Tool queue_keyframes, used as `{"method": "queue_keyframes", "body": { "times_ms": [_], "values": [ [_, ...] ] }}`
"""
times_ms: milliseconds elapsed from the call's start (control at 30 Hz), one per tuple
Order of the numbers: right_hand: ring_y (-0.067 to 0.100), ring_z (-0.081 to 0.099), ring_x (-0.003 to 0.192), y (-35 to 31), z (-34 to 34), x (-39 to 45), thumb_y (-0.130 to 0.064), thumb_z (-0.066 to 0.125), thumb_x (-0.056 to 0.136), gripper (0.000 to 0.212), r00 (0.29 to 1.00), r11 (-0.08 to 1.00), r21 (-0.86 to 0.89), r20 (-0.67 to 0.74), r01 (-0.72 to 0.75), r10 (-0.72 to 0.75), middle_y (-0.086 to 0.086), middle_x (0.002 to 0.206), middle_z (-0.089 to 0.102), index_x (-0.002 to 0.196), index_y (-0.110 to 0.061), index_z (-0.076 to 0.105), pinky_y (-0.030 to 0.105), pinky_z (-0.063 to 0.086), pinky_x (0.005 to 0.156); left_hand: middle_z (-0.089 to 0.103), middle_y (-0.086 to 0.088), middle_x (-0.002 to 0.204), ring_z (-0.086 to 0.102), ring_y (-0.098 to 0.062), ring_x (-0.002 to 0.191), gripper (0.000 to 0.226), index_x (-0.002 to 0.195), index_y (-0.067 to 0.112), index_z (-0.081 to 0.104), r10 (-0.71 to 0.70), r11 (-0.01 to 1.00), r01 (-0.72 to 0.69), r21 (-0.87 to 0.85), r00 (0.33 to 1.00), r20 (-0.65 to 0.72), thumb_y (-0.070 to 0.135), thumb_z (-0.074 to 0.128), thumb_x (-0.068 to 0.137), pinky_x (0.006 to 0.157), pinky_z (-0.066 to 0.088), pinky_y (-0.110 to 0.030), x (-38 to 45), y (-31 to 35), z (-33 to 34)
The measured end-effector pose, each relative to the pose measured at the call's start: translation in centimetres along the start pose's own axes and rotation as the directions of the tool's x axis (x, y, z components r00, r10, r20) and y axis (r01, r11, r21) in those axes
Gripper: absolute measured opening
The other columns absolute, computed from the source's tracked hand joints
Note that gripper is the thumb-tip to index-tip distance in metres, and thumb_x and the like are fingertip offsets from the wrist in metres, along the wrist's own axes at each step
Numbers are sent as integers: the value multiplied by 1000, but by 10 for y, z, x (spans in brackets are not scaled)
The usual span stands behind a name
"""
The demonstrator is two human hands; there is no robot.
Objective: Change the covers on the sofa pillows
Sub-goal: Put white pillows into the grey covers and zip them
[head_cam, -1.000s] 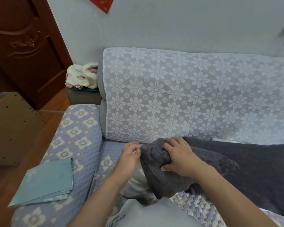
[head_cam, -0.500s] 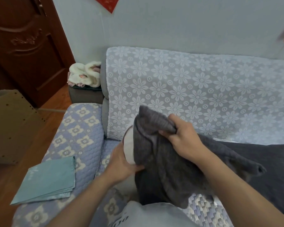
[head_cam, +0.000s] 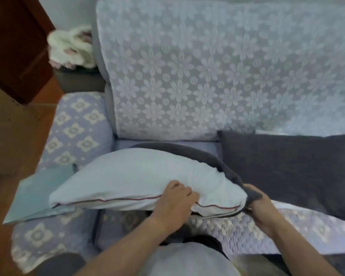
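The soft white pillow insert (head_cam: pixel 139 180) lies across the near sofa seat, light and squashy, best gripped along its seamed near edge. My left hand (head_cam: pixel 175 202) clutches that edge; my right hand (head_cam: pixel 261 206) grips the limp dark grey knitted cover (head_cam: pixel 217 160), peeled rightward.

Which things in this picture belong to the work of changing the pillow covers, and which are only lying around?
Belong to the job:
- white pillow insert, held by left hand
- dark grey cover, gripped by right hand
- second grey pillow
- folded teal covers

Just lying about:
- fluffy white slippers
- dark side stand
- wooden door
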State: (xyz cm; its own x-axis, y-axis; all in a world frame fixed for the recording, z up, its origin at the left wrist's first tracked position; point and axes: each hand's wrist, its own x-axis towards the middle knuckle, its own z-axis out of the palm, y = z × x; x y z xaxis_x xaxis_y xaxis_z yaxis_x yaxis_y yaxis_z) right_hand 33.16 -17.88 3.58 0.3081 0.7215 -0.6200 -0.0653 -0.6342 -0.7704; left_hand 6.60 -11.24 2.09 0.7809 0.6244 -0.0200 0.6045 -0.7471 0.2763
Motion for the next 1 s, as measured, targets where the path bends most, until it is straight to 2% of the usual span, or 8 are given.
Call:
{"method": "queue_keyframes", "body": {
  "times_ms": [167,267,367,600,667,767,900,1000],
  "values": [
    [25,67,88,74,15,14,2,57,58,59,942,925,-219,63,-309,330,8,108,69,113,-14,69,40,59,68,56,10,65,59,-16,63,32,76,30,63,-91,995,100,-7,929,360,19,66,46,83,37,-37,-22,21,107],
    [18,62,104,98,24,20,-20,60,86,35,984,705,-707,79,-58,160,-4,117,64,119,-28,67,37,53,87,54,10,64,57,-16,63,27,71,28,61,-107,989,134,-54,930,351,16,58,46,81,33,-38,-42,39,125],
    [31,48,117,118,42,39,-33,55,93,38,986,389,-906,149,166,-74,6,126,50,129,-22,59,43,45,97,54,9,65,58,-17,66,26,71,28,61,-154,983,178,-39,925,347,16,59,49,83,33,-38,-52,40,130],
    [34,44,121,98,92,95,-19,48,95,36,984,40,-989,141,146,-111,11,133,39,131,-15,44,44,47,91,55,4,86,56,-22,87,42,88,30,67,-242,962,266,-62,936,256,14,35,67,101,36,-45,-57,28,127],
    [34,45,120,89,99,111,-24,53,92,44,990,-101,-989,117,109,-75,12,135,37,133,-18,41,44,45,93,55,-4,111,52,-30,108,40,108,28,65,-406,908,419,-31,893,194,17,52,71,108,36,-54,-62,23,129],
    [32,44,120,79,107,131,-28,42,95,41,999,-270,-963,2,11,33,10,136,38,135,-22,43,44,39,94,36,-20,154,30,-47,143,93,151,29,41,-642,766,635,105,741,199,23,82,68,121,9,-60,-92,-2,134],
    [28,46,110,84,106,133,-30,43,92,40,998,-527,-847,41,64,55,9,128,40,131,-22,48,44,40,93,19,-26,161,17,-51,148,105,160,30,24,-775,631,747,208,618,132,27,82,72,118,12,-67,-150,-51,136],
    [26,46,107,88,107,130,-33,49,89,42,995,-599,-795,97,90,20,7,124,41,129,-21,53,43,42,93,27,-21,160,22,-49,147,96,155,27,38,-736,677,709,195,657,165,31,83,69,118,15,-66,-169,-72,135]
  ]
}}
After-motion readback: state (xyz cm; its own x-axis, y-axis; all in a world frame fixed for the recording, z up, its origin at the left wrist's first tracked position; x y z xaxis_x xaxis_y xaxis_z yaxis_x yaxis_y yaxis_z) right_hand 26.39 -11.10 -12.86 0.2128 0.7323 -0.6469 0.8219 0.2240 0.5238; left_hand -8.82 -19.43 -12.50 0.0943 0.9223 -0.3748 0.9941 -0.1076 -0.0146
